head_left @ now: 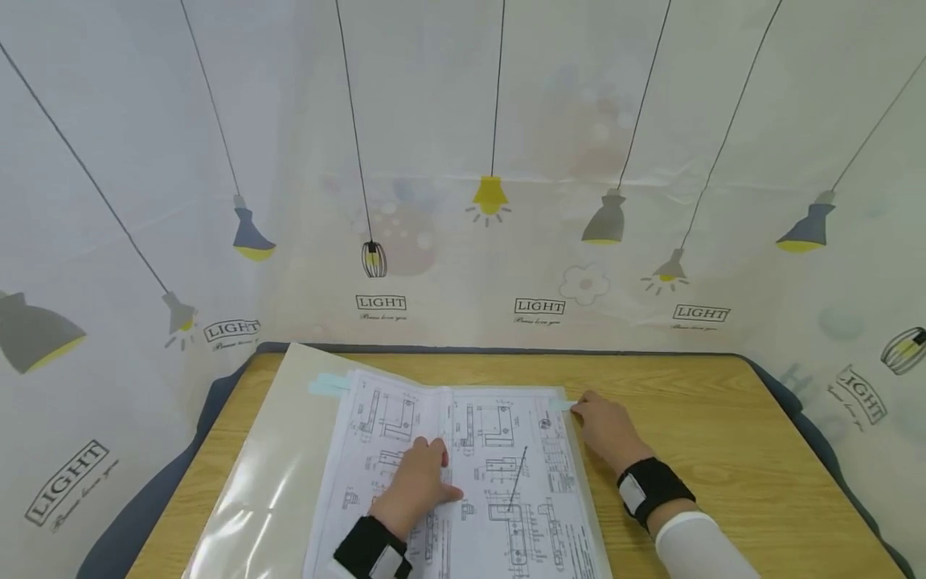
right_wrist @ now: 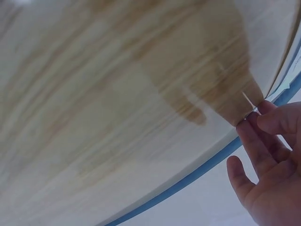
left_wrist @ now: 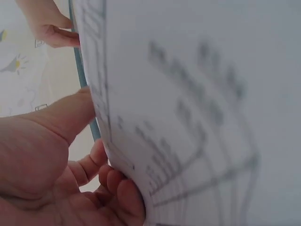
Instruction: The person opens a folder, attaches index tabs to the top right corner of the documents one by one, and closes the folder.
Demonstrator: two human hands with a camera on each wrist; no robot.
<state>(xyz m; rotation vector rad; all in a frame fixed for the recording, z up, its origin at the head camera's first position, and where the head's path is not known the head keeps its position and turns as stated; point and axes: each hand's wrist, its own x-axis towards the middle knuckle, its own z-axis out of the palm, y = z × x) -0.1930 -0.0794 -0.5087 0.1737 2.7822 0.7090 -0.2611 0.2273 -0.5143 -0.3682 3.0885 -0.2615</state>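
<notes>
A printed technical drawing (head_left: 531,474) with a middle fold lies on a pale, glossy sheet (head_left: 249,482). Light-blue strips that look like tape show at both upper edges: the left strip (head_left: 329,384) lies over paper and sheet, the right strip (head_left: 567,405) juts past the paper's edge. My right hand (head_left: 611,430) pinches the outer end of that right strip between thumb and fingertips, low over the table. On the drawing, left of its middle, my left hand (head_left: 415,482) rests with thumb and fingers spread, fingertips touching the paper.
The drawing lies on a wood-grain table (head_left: 694,426) with a dark blue-grey edge (head_left: 506,350). Behind it hangs a pale backdrop (head_left: 448,104) printed with lamps. A black band (head_left: 654,486) wraps the right wrist, and another band (head_left: 369,547) the left.
</notes>
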